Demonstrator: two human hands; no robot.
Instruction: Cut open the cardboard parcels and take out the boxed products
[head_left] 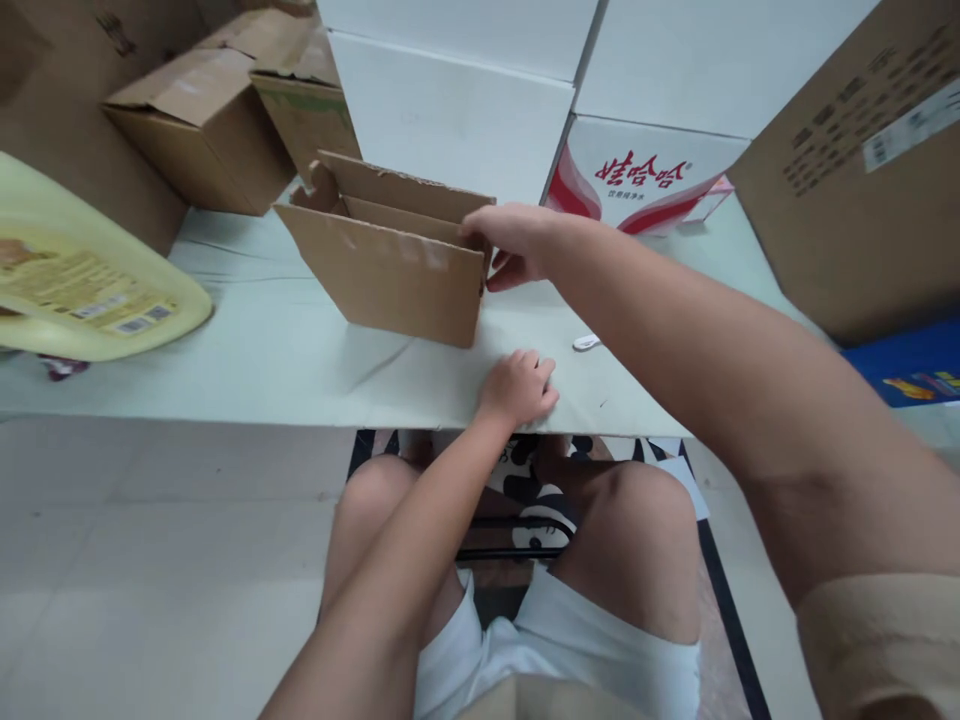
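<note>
A small open brown cardboard box [390,275] stands on a pale sheet of cardboard [285,360] laid on the floor. My right hand [510,243] grips the box's right top corner, fingers curled over the edge. My left hand [517,388] rests on the pale sheet just in front of the box, fingers curled under into a loose fist with nothing seen in them. A small white object [586,343] lies on the sheet to the right of the left hand.
A yellow plastic jug [82,275] lies at the left edge. Brown cartons [202,120] stand at the back left, white boxes [457,110] and a red-printed carton [645,180] behind, a big brown carton [862,170] at the right. My bare knees are below, over a stool.
</note>
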